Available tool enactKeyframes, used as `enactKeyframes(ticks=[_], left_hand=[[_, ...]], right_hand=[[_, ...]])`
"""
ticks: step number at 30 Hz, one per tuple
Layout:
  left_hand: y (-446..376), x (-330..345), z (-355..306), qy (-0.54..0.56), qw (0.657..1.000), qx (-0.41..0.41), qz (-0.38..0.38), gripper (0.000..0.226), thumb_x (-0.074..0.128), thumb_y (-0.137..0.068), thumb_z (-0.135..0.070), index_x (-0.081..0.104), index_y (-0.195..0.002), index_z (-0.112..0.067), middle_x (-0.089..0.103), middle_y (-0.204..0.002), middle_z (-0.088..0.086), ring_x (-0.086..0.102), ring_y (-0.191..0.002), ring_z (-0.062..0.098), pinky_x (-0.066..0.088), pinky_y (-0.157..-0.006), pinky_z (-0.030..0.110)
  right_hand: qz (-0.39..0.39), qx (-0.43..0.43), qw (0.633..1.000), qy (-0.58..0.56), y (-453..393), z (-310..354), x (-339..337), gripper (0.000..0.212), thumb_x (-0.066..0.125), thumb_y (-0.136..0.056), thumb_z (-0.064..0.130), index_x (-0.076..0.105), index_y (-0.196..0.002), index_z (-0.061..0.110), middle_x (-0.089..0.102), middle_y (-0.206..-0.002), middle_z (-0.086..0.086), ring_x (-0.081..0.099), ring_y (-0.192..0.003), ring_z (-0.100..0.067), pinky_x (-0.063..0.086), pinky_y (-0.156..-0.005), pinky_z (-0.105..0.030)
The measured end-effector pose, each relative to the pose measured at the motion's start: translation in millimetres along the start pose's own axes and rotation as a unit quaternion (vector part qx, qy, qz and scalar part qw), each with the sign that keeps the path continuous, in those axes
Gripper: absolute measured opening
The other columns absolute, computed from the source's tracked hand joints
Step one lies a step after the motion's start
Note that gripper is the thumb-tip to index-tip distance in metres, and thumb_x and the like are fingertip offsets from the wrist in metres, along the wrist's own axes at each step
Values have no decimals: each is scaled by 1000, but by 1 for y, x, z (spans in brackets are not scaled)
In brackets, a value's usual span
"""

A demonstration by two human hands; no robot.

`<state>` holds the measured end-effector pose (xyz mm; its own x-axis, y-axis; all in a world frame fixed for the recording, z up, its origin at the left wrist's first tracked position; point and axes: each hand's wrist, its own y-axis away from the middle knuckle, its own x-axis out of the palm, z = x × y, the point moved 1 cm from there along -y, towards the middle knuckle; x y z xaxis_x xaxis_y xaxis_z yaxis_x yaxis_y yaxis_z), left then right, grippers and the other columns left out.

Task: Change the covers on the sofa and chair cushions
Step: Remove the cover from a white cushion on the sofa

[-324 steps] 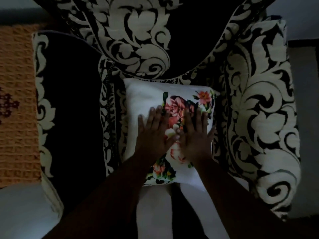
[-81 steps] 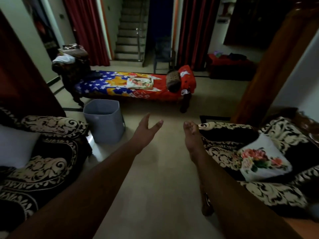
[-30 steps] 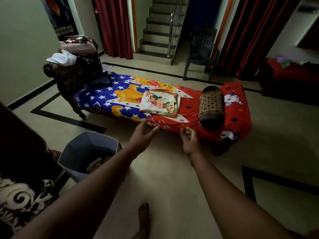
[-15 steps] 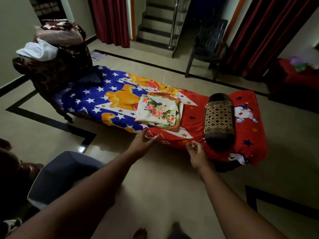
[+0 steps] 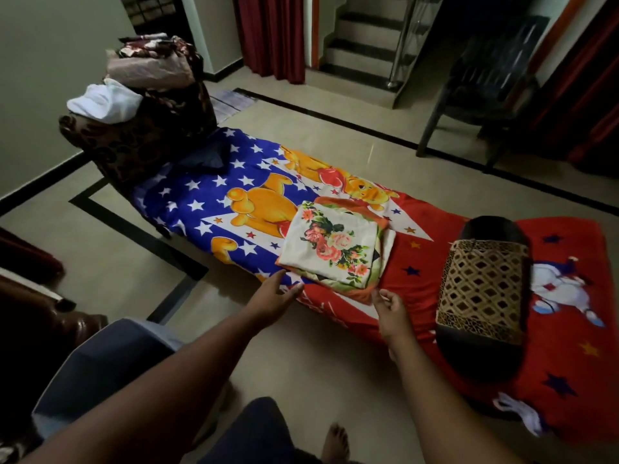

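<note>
A small stack of folded cushion covers (image 5: 335,249), the top one cream with a printed flower bunch, lies on a low daybed (image 5: 214,182) draped in a blue and red cartoon sheet. My left hand (image 5: 273,298) reaches out flat, fingers straight, just short of the stack's near left corner. My right hand (image 5: 390,311) hovers by the near right corner with fingers loosely bent and nothing in it. Neither hand touches the covers.
A dark bolster (image 5: 485,296) with a woven lattice band lies on the daybed right of the stack. A grey bin (image 5: 100,370) stands at the lower left. Folded cloths (image 5: 107,100) sit on the daybed's headrest. A dark plastic chair (image 5: 479,82) and stairs are behind.
I have walked from the armchair cushion across the room to the daybed. Over the last second both hands have closed in on the folded covers' near edge.
</note>
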<state>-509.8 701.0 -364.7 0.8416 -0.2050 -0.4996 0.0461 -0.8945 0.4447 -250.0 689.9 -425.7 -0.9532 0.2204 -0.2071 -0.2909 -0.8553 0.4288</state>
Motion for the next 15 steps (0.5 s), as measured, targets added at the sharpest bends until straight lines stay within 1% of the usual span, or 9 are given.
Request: enactKeyframes(ticks=[2, 4, 6, 8, 10, 11, 12, 14, 15], left_hand=[[-28, 1, -2, 11, 1000, -17, 5, 75, 62, -96, -49, 32, -157, -18, 40, -157, 11, 48, -136, 25, 49, -101, 38], [-63, 2, 0, 14, 999, -36, 17, 75, 62, -96, -51, 32, -156, -18, 46, -153, 10, 52, -131, 22, 52, -98, 37], [-97, 2, 3, 17, 998, -51, 28, 74, 62, -95, -52, 34, -155, -19, 48, -150, 7, 53, -130, 21, 52, -94, 34], [-143, 2, 10, 24, 997, -53, 41, 65, 62, -96, -50, 40, -150, -20, 52, -142, 2, 54, -122, 16, 52, -83, 25], [-191, 3, 20, 37, 996, -58, 59, 53, 62, -97, -47, 47, -143, -23, 56, -136, -2, 57, -107, 6, 52, -73, 20], [-212, 4, 25, 42, 995, -65, 67, 50, 62, -98, -46, 48, -141, -24, 58, -134, -2, 59, -102, 4, 53, -72, 22], [-241, 4, 32, 44, 993, -73, 76, 49, 62, -98, -45, 48, -140, -24, 59, -132, -2, 60, -101, 4, 55, -76, 25], [-293, 6, 51, 40, 991, -93, 87, 53, 63, -97, -46, 46, -142, -25, 59, -134, -2, 62, -109, 11, 59, -85, 35], [-315, 8, 60, 42, 989, -108, 97, 57, 63, -96, -48, 44, -144, -26, 58, -137, -1, 61, -113, 13, 60, -86, 37]], right_hand=[[11, 17, 1000, 13, -31, 5, 8, 42, 63, -97, 39, 55, -129, 14, 62, -121, -5, 58, -110, -20, 47, -93, -35], [21, 28, 999, 29, -65, 5, 18, 43, 65, -96, 43, 56, -128, 16, 64, -122, -6, 60, -110, -22, 50, -97, -40], [26, 42, 998, 43, -97, 3, 29, 46, 66, -94, 45, 56, -129, 17, 65, -121, -6, 62, -110, -22, 51, -100, -45], [31, 59, 996, 59, -134, 0, 44, 46, 65, -95, 44, 56, -130, 15, 65, -120, -6, 63, -110, -23, 52, -99, -46], [29, 80, 993, 87, -168, -4, 61, 46, 65, -95, 46, 56, -130, 16, 66, -120, -7, 64, -108, -22, 53, -98, -46], [29, 91, 991, 98, -180, -4, 69, 46, 65, -95, 46, 56, -129, 18, 66, -120, -7, 64, -107, -22, 53, -97, -46], [29, 100, 989, 105, -199, -6, 79, 43, 65, -95, 46, 56, -129, 20, 66, -120, -6, 63, -107, -22, 53, -96, -45], [38, 114, 984, 128, -230, -6, 100, 40, 64, -97, 42, 56, -129, 20, 65, -118, -5, 63, -104, -19, 53, -88, -35], [50, 122, 981, 141, -242, -5, 110, 39, 64, -97, 40, 55, -129, 20, 64, -117, -4, 62, -101, -15, 51, -82, -29]])
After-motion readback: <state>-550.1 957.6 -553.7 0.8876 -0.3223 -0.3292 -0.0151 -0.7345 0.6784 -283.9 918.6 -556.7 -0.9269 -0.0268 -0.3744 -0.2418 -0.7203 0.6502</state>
